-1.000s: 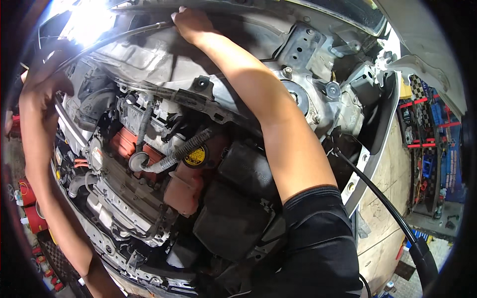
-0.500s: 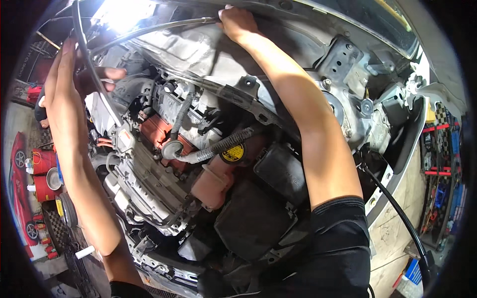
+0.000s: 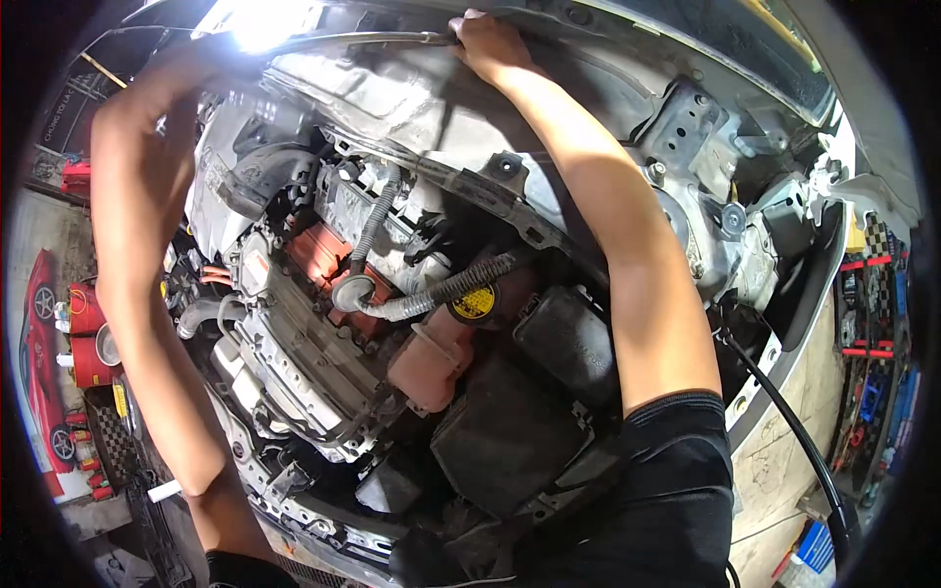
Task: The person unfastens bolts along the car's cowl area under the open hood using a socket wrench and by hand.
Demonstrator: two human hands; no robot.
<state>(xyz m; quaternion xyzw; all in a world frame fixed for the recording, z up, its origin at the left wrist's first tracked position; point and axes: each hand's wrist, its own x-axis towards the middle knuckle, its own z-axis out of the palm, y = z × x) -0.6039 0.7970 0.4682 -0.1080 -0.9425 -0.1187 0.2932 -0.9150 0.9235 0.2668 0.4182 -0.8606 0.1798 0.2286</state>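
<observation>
At the far edge of the engine bay, my right hand (image 3: 490,46) is closed around one end of a long, narrow grey strip (image 3: 363,39). The strip runs left toward the bright glare. My left hand (image 3: 221,64) is raised at the upper left beside that glare, its fingers washed out and blurred; whether it touches the strip is unclear. Below my arms lie the engine, a ribbed hose (image 3: 441,287), a reddish reservoir (image 3: 426,370) with a yellow-marked black cap (image 3: 472,302), and a black box cover (image 3: 505,436).
A bright lamp (image 3: 260,24) shines at the upper left. The fender edge (image 3: 804,304) and a black cable (image 3: 789,416) are on the right, near a tool rack (image 3: 867,363). Red containers (image 3: 90,338) stand at left. The windshield (image 3: 755,49) is at the top right.
My left hand has swung up and right toward the lamp. A second rod-like length that crossed beside it is no longer visible. My right hand keeps its grip; the view has shifted slightly.
</observation>
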